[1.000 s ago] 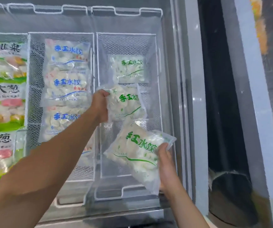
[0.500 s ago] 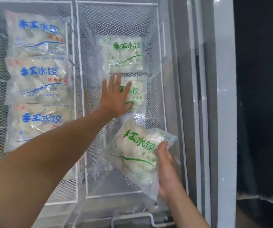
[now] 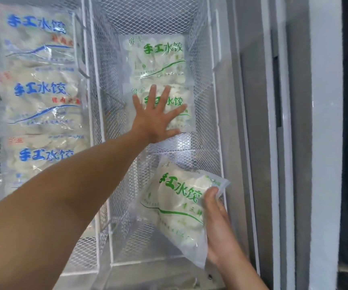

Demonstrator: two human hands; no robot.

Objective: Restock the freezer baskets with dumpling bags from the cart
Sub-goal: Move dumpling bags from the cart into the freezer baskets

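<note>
A white wire-mesh freezer basket (image 3: 215,84) fills the middle of the view. Two dumpling bags with green print lie flat in it: one at the far end (image 3: 156,57), a second (image 3: 184,118) just nearer. My left hand (image 3: 155,116) presses flat on the second bag, fingers spread and straight. My right hand (image 3: 217,222) grips a third green-print dumpling bag (image 3: 177,206) by its right edge, tilted over the basket's near end.
The neighbouring basket (image 3: 86,49) on the left holds three stacked dumpling bags with blue print (image 3: 39,97). The freezer's grey frame and sliding rails (image 3: 273,143) run down the right side, with a dark gap beyond.
My left hand let go of the second bag, laid it in the basket and now presses it flat with spread fingers. The right hand keeps holding its bag near the basket's front.
</note>
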